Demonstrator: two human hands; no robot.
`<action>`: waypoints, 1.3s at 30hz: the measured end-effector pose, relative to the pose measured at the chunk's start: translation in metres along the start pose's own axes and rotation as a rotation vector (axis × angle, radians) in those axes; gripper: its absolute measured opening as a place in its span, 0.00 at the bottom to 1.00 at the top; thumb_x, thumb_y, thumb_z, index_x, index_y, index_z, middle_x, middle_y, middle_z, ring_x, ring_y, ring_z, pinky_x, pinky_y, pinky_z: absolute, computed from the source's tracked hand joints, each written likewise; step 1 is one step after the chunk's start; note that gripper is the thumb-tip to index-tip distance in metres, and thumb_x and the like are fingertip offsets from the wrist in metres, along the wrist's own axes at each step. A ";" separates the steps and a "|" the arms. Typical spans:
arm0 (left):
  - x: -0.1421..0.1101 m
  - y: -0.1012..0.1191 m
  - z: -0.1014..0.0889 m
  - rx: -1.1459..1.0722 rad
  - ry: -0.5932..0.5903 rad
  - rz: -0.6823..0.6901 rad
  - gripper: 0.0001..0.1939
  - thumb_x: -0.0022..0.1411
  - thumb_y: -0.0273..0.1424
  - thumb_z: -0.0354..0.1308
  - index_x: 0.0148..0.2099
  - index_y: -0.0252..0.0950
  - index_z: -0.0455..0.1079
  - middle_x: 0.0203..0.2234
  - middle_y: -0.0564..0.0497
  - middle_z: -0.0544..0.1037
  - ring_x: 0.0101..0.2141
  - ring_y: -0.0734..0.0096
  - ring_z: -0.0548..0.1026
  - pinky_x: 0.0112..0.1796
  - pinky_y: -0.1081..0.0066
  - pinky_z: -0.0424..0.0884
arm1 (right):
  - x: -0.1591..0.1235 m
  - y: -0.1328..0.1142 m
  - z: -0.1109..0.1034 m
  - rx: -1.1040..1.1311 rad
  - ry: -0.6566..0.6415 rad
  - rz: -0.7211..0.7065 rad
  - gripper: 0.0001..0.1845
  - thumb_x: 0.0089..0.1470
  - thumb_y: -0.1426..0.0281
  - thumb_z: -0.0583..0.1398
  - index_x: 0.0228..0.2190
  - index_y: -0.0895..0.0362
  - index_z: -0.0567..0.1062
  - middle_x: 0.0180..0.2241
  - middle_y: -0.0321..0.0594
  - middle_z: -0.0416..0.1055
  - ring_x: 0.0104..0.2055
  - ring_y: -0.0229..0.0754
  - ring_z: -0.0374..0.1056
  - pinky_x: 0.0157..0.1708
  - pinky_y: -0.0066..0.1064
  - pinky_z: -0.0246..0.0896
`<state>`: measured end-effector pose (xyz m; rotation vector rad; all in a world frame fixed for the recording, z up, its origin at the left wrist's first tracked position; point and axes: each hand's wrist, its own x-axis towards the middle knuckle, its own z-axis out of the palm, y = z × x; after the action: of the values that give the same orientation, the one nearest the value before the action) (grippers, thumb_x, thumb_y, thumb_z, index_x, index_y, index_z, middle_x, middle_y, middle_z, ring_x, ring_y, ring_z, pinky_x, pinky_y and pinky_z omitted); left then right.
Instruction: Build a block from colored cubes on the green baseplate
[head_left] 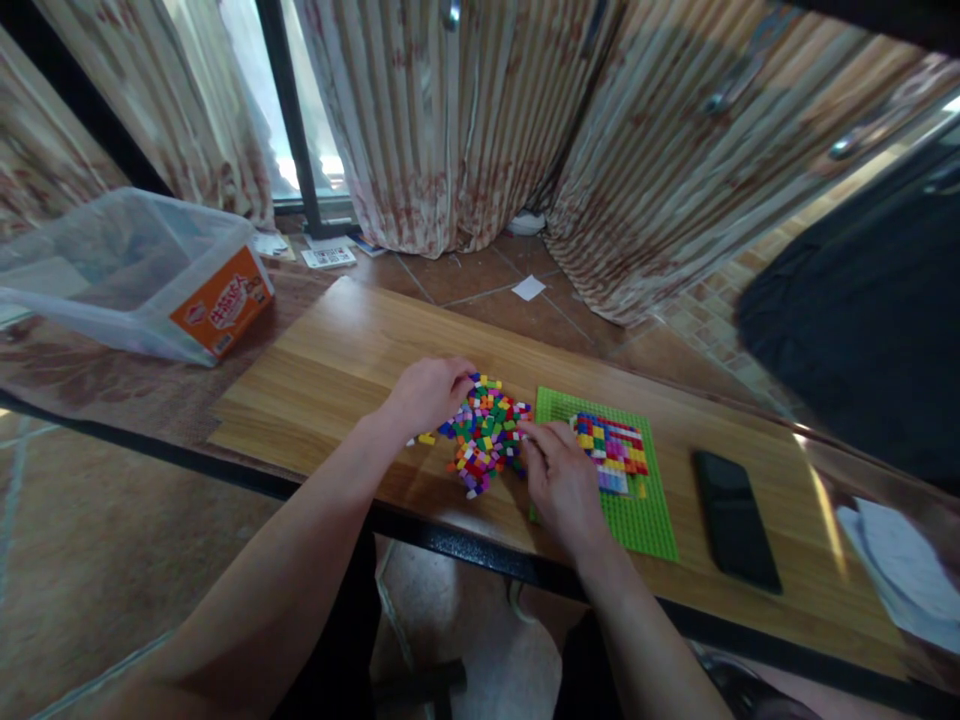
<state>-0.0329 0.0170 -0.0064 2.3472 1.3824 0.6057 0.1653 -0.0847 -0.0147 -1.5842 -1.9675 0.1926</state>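
Observation:
A heap of small colourful toy bricks (487, 430) lies on the wooden board (315, 350). My left hand (431, 390) is at the heap's upper left edge, its fingers bent and closed together; whatever they grip is too small to make out. At the heap's right side, my right hand (562, 475) has its thumb and fingers drawn into a pinch, their contents hidden. Its back covers part of the green baseplate (637, 525). On that plate sits a patch of attached bricks (611, 450) in red, blue, yellow, pink and white rows.
A black phone (735, 520) lies right of the baseplate. Farther right are white papers (904, 565). A clear plastic bin (142, 270) with an orange label stands at the left. Curtains (450, 130) hang behind, and a dark cloth-covered shape (862, 300) is at the right.

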 end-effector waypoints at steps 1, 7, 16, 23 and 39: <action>0.000 0.000 0.000 0.002 -0.001 0.001 0.12 0.65 0.30 0.49 0.45 0.37 0.74 0.37 0.49 0.80 0.36 0.68 0.76 0.39 0.69 0.69 | 0.000 -0.001 -0.003 0.019 0.023 -0.008 0.14 0.60 0.72 0.52 0.43 0.58 0.75 0.39 0.45 0.72 0.40 0.42 0.69 0.42 0.35 0.65; 0.000 0.001 0.000 0.005 -0.009 -0.010 0.13 0.65 0.30 0.49 0.45 0.36 0.74 0.38 0.48 0.80 0.38 0.66 0.77 0.40 0.68 0.70 | -0.001 0.017 -0.031 0.063 0.176 0.013 0.12 0.60 0.69 0.54 0.38 0.55 0.77 0.38 0.43 0.74 0.41 0.43 0.70 0.43 0.38 0.66; 0.002 0.003 0.000 0.016 -0.035 -0.011 0.13 0.65 0.30 0.49 0.46 0.36 0.73 0.40 0.47 0.80 0.41 0.65 0.76 0.42 0.67 0.69 | -0.019 0.058 -0.062 0.153 0.121 0.210 0.09 0.54 0.64 0.61 0.35 0.53 0.79 0.38 0.40 0.76 0.40 0.43 0.72 0.41 0.38 0.68; 0.003 0.006 0.000 0.021 -0.041 -0.012 0.14 0.64 0.30 0.49 0.46 0.36 0.74 0.40 0.47 0.80 0.39 0.65 0.77 0.42 0.67 0.70 | -0.026 0.067 -0.066 0.130 0.033 0.219 0.10 0.53 0.62 0.61 0.33 0.50 0.81 0.44 0.41 0.73 0.47 0.46 0.69 0.48 0.44 0.65; 0.003 0.004 -0.001 0.010 -0.057 -0.015 0.14 0.65 0.31 0.49 0.47 0.35 0.73 0.41 0.46 0.80 0.40 0.65 0.77 0.42 0.66 0.70 | -0.019 0.071 -0.060 0.131 0.123 0.284 0.08 0.49 0.64 0.63 0.28 0.54 0.81 0.41 0.43 0.73 0.46 0.47 0.69 0.49 0.45 0.63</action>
<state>-0.0292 0.0180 -0.0034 2.3409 1.3799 0.5246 0.2585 -0.0974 -0.0058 -1.7397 -1.5993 0.3225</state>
